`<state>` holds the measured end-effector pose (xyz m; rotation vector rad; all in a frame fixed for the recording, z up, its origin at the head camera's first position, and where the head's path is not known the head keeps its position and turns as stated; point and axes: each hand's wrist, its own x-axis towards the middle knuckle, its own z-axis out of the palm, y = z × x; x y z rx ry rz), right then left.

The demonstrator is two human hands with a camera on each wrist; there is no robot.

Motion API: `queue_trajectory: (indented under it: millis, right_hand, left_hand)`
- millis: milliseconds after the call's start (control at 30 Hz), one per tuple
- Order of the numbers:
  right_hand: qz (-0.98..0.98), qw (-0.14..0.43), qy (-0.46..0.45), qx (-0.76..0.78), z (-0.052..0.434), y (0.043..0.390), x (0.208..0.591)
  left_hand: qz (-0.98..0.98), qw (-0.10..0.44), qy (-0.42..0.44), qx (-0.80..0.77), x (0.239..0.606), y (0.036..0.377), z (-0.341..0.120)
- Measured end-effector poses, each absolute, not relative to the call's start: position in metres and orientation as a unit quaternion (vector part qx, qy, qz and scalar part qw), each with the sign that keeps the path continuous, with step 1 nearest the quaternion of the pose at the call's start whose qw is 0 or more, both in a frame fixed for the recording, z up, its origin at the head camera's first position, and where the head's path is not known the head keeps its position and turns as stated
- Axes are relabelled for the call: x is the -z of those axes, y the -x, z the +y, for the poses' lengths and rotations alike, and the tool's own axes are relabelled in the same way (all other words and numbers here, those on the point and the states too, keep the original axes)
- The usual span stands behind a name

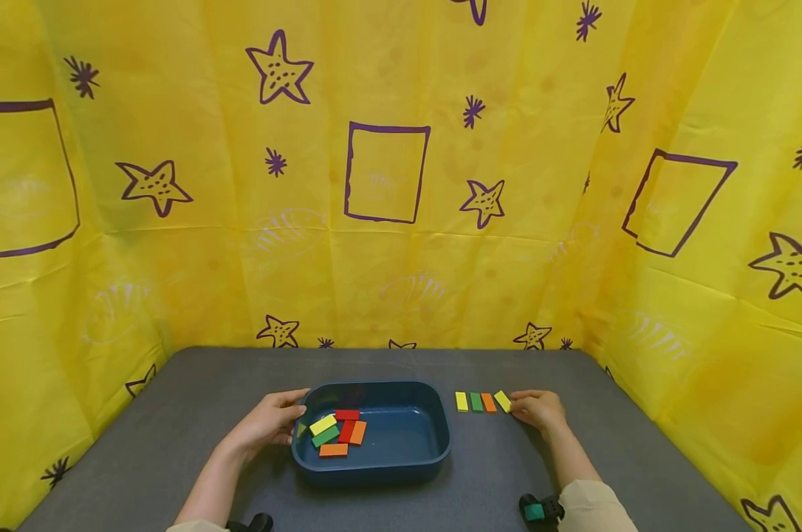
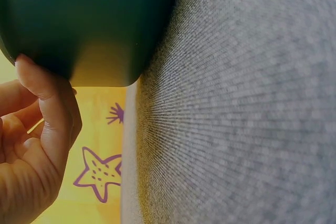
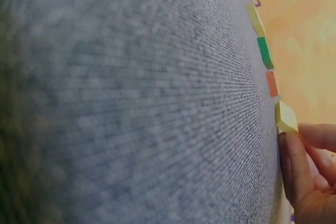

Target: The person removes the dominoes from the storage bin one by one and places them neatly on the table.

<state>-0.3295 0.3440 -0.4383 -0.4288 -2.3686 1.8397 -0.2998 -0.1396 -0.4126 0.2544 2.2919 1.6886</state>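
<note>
Both hands sit low in the head view, and I read them this way: my left hand rests against the left end of the dark blue tub, fingers relaxed on its outer wall, thumb near the rim, gripping nothing that I can see. My right hand, right of centre, has its fingertips touching the rightmost yellow block, which lies tilted at the end of a short row; whether the fingers pinch it or only press it I cannot tell. Left of that block in the row lie an orange block, a green block and another yellow block, just beside each other on the grey table. Inside the tub, at its left half, lie loose blocks: yellow, green, two red and two orange. Yellow sheeting with purple stars walls the table on three sides.
</note>
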Motion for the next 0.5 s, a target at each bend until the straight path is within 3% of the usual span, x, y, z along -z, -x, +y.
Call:
queue_trajectory:
  millis: [233, 500]
  right_hand:
    - [-0.776, 0.049, 0.143, -0.613, 0.3460, 0.3284, 0.4388]
    - [-0.846, 0.068, 0.152, -0.507, 0.3448, 0.3283, 0.4373]
  left_hand:
    - [0.793, 0.145, -0.084, -0.585, 0.4131, 0.3000, -0.1394]
    - [0.796, 0.141, -0.082, -0.583, 0.4125, 0.3005, -0.1387]
